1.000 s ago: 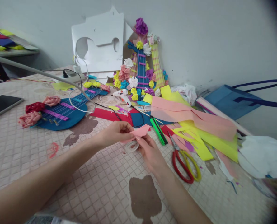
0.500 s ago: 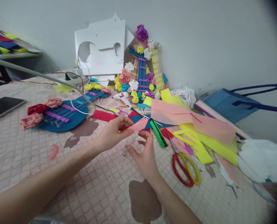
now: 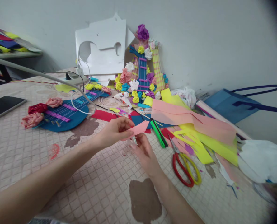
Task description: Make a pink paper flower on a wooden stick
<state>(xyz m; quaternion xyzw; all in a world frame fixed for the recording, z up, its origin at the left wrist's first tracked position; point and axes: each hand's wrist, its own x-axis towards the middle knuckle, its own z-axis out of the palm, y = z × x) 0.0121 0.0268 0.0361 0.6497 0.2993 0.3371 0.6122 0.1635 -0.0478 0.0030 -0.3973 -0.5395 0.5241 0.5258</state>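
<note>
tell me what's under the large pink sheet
Yellow paper sticks out from under the large pink sheet; anything beneath the sheet's middle is covered.

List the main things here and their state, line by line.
Left hand, fingers closed on the pink strip
Pink strip, held up
Right hand, fingers curled at a white thing, grip unclear
Scissors, lying down, blades together
Cutter, lying down, blade not visible
Phone, lying flat, screen dark
Glue gun, on its side
Power strip, plugs in it
White board, upright, with cut-outs
Blue guitar, lying flat, strung
</note>
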